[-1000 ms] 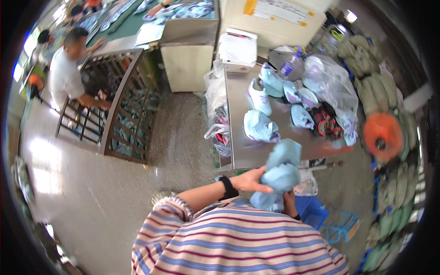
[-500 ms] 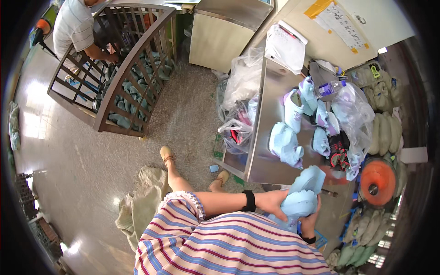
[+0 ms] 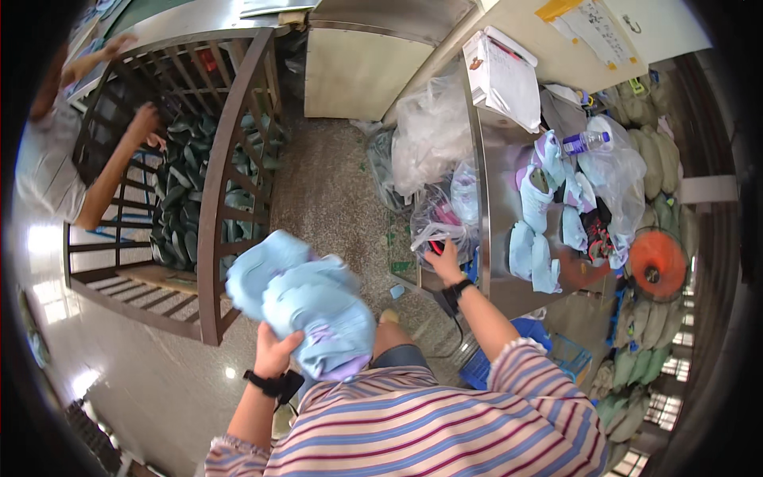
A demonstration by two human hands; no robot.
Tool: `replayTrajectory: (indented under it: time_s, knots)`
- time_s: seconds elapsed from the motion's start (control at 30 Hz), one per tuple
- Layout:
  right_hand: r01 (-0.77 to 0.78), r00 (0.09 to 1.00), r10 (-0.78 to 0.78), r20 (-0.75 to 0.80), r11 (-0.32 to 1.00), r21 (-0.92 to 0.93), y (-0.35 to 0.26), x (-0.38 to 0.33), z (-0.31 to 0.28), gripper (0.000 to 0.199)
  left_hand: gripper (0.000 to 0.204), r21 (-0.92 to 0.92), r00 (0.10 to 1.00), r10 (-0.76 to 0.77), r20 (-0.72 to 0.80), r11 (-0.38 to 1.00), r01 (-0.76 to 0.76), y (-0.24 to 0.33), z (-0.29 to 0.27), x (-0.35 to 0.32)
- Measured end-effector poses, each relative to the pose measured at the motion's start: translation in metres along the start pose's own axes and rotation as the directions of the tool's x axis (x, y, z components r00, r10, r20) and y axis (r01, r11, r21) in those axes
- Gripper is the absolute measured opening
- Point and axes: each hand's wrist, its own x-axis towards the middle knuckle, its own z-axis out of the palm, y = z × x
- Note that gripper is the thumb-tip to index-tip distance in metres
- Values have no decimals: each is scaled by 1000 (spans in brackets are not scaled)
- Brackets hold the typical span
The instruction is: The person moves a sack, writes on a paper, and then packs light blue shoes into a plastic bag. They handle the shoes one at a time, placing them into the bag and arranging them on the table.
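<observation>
My left hand (image 3: 273, 355) grips a bundle of light blue shoes (image 3: 318, 306) with purple trim, thumb over the near side; its other fingers are hidden underneath. At the steel table's left side, my right hand (image 3: 447, 262) pinches the rim of a clear plastic bag (image 3: 431, 221). Pink and dark red-black things show inside that bag. More light blue shoes (image 3: 534, 200) stand on the steel table (image 3: 498, 159), beside black-and-red shoes (image 3: 593, 238).
A brown slatted crate (image 3: 213, 238) of dark green shoe parts stands at left, with another person's arm (image 3: 115, 179) over it. A bottle (image 3: 586, 143) and notepad (image 3: 501, 79) lie on the table. An orange fan (image 3: 656, 262) and blue basket (image 3: 477, 367) are at right.
I have turned left. The shoe bundle has swung from beside the table toward the crate, now in my left hand alone. My right hand has left the shoes for the plastic bag.
</observation>
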Motion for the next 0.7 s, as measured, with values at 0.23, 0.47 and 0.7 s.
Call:
replayTrajectory:
  time_s: [0.23, 0.47, 0.7]
  knots:
    - [-343, 863, 215, -458, 914, -218, -44, 99, -9, 96, 46, 84, 996, -39, -85, 995, 46, 11, -7, 2]
    - [-177, 968, 12, -252, 746, -642, -45, 143, -42, 73, 48, 252, 964, -266, -11, 932, 260, 12, 4, 36]
    - [-166, 905, -175, -389, 695, -700, 23, 108, 11, 32, 44, 224, 950, -311, -21, 925, 307, 17, 11, 80]
